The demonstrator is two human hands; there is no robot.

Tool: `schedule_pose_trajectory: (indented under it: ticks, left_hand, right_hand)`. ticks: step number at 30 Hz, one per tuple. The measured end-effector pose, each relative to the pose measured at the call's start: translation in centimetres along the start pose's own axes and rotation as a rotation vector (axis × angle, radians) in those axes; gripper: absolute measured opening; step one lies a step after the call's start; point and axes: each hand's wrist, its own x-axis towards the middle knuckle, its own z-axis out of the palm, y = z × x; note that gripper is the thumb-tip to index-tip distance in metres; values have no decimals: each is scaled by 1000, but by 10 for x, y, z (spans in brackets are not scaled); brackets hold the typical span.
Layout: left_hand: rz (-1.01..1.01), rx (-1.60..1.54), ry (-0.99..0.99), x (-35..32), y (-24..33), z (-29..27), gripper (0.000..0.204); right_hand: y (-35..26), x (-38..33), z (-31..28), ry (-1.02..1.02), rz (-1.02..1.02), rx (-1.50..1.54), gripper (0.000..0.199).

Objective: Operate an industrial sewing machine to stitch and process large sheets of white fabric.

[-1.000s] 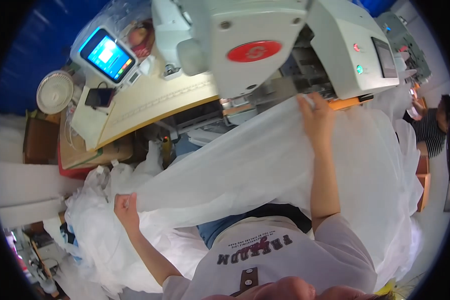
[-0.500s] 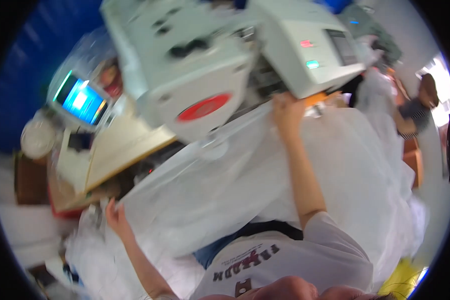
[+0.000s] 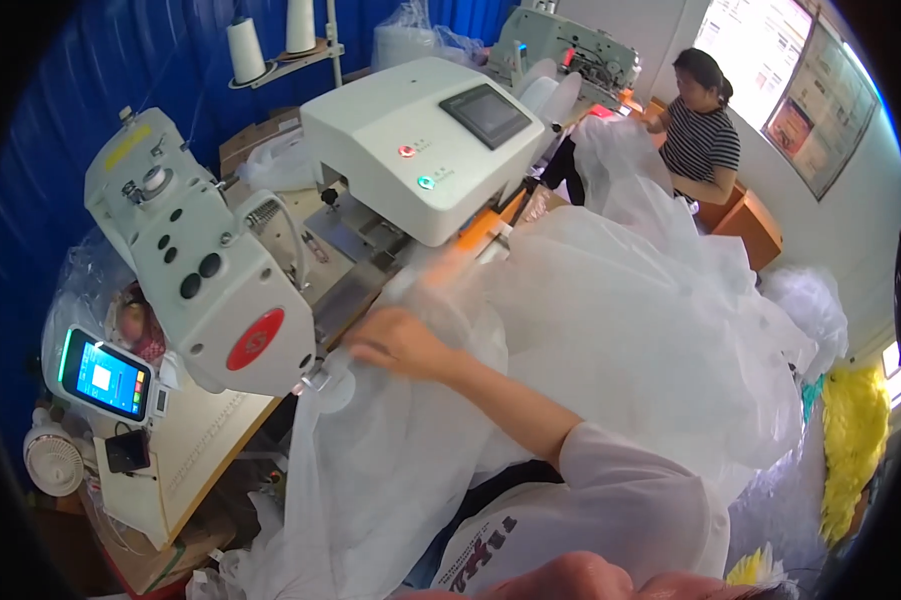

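My right hand (image 3: 398,342) reaches left across a large spread of sheer white fabric (image 3: 630,330). Its fingers are curled onto the cloth, somewhat blurred, close beside the head of a white sewing machine (image 3: 255,340) with a red oval badge. At the front tip of this machine, a round translucent disc (image 3: 337,392) rests near the cloth. Beyond the hand stands a white boxy machine unit (image 3: 410,150) with a small dark screen and two lit buttons. Blurred cloth lies over the edge by its orange strip (image 3: 477,230). My left hand is out of sight.
A lit control screen (image 3: 105,378), a small white fan (image 3: 54,464) and a phone-like dark device (image 3: 127,451) are at the left. Thread cones (image 3: 247,50) stand at the back. A co-worker (image 3: 702,130) sits far right. Yellow fluffy material (image 3: 854,440) hangs at the right edge.
The view has swung to the right. My right hand has moved from the boxy unit's edge to beside the sewing machine head. My left hand has left the picture.
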Motion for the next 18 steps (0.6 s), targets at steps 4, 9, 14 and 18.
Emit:
schedule_pose_trajectory:
  ticks: [4, 9, 14, 18]
  left_hand:
    - [136, 32, 270, -1, 1, -5, 33]
    - [311, 52, 574, 7, 5, -1, 31]
    - [397, 225, 151, 69, -200, -69, 24]
    - [-48, 12, -241, 11, -10, 10, 21]
  right_hand:
    - [-47, 12, -23, -356, 219, -121, 28]
    - [-80, -2, -10, -219, 370, -425, 43]
    - [-23, -18, 0, -220, 188, 319, 31]
    - [54, -97, -54, -342, 465, -449, 12]
